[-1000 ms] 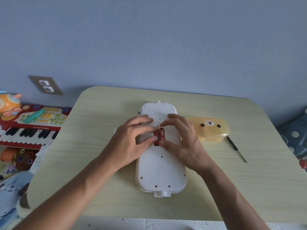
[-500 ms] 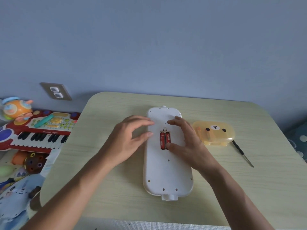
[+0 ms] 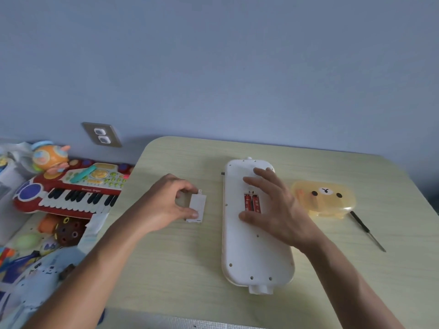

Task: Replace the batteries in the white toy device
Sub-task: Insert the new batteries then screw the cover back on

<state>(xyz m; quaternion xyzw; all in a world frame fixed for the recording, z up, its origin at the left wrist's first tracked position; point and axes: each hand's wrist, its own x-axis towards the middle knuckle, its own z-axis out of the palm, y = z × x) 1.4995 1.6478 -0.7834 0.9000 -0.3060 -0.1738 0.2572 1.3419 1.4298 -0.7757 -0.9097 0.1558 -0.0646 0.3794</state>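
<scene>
1. Head view, progress: two red batteries [image 3: 252, 203] sit side by side in the open compartment of the white toy device [image 3: 255, 236], so I judge the fitting nearly done. The battery cover [image 3: 196, 208] is off and lies on the table [image 3: 180, 269], left of the device.
2. Hands: the left hand [image 3: 164, 205] pinches the cover between thumb and fingers. The right hand [image 3: 276, 207] rests on the device, fingers spread around the compartment.
3. What is left: closing the cover, probably with the screwdriver [image 3: 367, 230] at the right.
4. Direction: the device lies back side up at the table's middle; its long axis runs near to far, with a small knob at the near end.
</scene>
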